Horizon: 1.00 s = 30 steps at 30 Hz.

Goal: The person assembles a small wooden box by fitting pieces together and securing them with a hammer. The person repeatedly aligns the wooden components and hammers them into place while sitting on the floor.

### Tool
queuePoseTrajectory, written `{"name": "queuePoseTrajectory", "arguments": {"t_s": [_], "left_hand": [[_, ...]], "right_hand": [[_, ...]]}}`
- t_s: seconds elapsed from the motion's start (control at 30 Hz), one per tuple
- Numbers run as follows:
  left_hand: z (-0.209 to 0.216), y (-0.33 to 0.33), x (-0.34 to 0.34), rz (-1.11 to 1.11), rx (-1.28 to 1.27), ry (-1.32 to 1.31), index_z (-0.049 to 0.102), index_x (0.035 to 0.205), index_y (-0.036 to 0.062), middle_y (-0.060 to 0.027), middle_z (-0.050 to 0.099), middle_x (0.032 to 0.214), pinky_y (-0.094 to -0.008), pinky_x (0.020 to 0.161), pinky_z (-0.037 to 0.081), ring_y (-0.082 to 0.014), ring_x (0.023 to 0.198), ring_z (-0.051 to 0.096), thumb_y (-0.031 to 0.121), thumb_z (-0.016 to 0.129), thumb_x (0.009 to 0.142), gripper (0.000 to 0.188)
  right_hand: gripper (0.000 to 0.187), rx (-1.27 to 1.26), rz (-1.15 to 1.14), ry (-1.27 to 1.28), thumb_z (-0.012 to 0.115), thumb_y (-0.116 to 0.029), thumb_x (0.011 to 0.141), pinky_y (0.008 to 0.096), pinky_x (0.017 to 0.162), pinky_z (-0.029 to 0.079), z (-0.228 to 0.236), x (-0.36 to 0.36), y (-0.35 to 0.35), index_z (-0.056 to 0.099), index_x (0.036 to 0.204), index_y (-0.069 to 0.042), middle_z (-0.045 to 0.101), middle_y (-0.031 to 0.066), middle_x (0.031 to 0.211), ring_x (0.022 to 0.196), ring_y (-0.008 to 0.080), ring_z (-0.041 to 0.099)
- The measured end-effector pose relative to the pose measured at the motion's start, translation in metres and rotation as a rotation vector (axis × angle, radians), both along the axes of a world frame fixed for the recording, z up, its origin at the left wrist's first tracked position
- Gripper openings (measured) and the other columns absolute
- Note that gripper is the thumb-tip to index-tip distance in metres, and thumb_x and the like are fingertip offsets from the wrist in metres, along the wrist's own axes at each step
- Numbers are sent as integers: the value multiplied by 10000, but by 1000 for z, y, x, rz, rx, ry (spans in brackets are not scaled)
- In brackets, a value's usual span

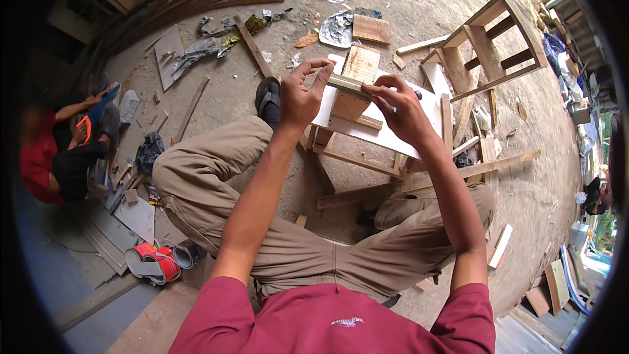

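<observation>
Both my hands are raised over a small wooden stand with a white top (407,118). Between them lies a short, thin wood strip (347,84), its flat side turned up. At its left end my left hand (303,95) is closed, thumb and forefinger pinching at the edge. The fingers of my right hand (403,108) grip the strip's right end. Directly under the strip is a wood block (350,105), seeming to stand on the white top. A wider board (362,62) reaches away behind it. A small dark round end (418,94) shows beside my right hand; its kind is hidden.
An open wooden frame (483,49) stands at the far right. Planks lie about, one long plank (501,164) near my right knee. Red cans (160,265) stand at lower left. Another person (49,157) sits at the left with an orange-edged object. Crumpled sheets (337,28) litter the floor.
</observation>
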State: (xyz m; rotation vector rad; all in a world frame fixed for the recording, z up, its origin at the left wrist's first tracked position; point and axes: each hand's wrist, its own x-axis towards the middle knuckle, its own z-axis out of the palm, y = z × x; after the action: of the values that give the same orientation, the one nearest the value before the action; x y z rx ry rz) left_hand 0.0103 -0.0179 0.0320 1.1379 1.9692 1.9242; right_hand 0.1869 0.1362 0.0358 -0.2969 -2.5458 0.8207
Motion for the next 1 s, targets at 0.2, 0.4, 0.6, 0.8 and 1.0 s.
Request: {"name": "queuePoseTrajectory", "arguments": {"t_s": [0.2, 0.4, 0.6, 0.8, 1.0], "left_hand": [[-10, 6, -1, -49, -19, 129, 761, 1063, 26, -73, 765, 1032, -294, 876, 531, -134, 978, 697, 149, 716, 963, 165], [-20, 10, -1, -54, -23, 104, 758, 1094, 21, -86, 768, 1021, -290, 866, 539, -137, 968, 705, 128, 712, 963, 175], [-24, 11, -2, -52, -37, 87, 758, 1096, 14, -94, 773, 1003, -281, 849, 546, -136, 950, 714, 137, 716, 962, 187], [-27, 12, -4, -60, -34, 53, 756, 1101, 5, -96, 778, 976, -273, 831, 548, -132, 929, 719, 150, 722, 960, 205], [-25, 12, -4, -60, -43, 19, 763, 1089, 7, -95, 778, 982, -277, 841, 544, -131, 938, 714, 147, 730, 952, 199]], "right_hand": [[289, -1, 0, -17, 693, -124, 942, 440, 968, 483, 1, -1, -2, 742, 1212, -214, 633, 102, 1178, 1061, 315, 630], [294, 24, -5, -3, 696, -114, 935, 440, 960, 481, 0, 0, -2, 742, 1209, -212, 633, 109, 1176, 1044, 316, 640], [295, 34, -6, 0, 698, -116, 934, 438, 957, 482, -1, 0, -2, 741, 1210, -212, 634, 113, 1170, 1038, 311, 644], [290, 65, 20, 20, 674, -72, 952, 424, 919, 497, 0, -1, -2, 719, 1227, -152, 627, 135, 1127, 1048, 323, 631], [290, 61, -7, 15, 705, -115, 926, 433, 956, 483, -3, -2, -1, 746, 1199, -203, 638, 105, 1150, 1040, 305, 643]]}}
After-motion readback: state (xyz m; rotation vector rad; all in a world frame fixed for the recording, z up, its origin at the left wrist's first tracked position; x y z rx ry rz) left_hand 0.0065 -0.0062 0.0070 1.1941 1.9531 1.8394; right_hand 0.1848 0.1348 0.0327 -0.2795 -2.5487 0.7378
